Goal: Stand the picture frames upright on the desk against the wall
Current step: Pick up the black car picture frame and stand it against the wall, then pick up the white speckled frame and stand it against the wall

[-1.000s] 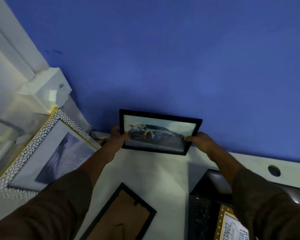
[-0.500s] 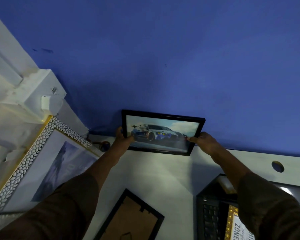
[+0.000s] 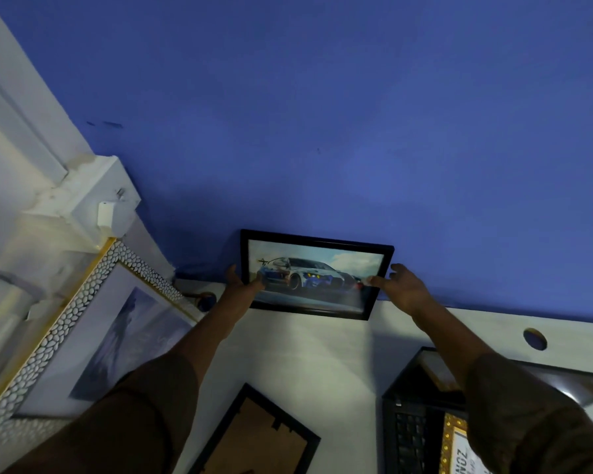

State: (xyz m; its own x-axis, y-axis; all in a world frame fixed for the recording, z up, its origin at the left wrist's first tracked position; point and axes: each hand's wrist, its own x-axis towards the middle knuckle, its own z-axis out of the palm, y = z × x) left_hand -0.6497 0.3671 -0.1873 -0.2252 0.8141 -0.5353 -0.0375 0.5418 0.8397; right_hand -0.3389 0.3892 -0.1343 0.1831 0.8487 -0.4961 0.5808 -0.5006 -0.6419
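Note:
A black-framed car picture (image 3: 314,273) stands upright at the back of the white desk (image 3: 308,354), its top leaning on the blue wall (image 3: 356,114). My left hand (image 3: 242,283) grips its left edge, thumb on the glass. My right hand (image 3: 399,289) touches its right edge with the thumb, fingers spread. A big frame with a white pebbled border (image 3: 83,336) leans at the left. A black frame (image 3: 257,436) lies face down near the front. A gold-edged frame (image 3: 459,446) lies on the laptop.
A black laptop (image 3: 415,415) sits at the right of the desk. Two round cable holes (image 3: 534,338) (image 3: 206,300) pierce the desk's back strip. A white switch box (image 3: 107,196) juts from the left wall.
The car picture has been set more upright against the wall. My right hand's fingers have loosened and spread off its edge. The view has shifted slightly.

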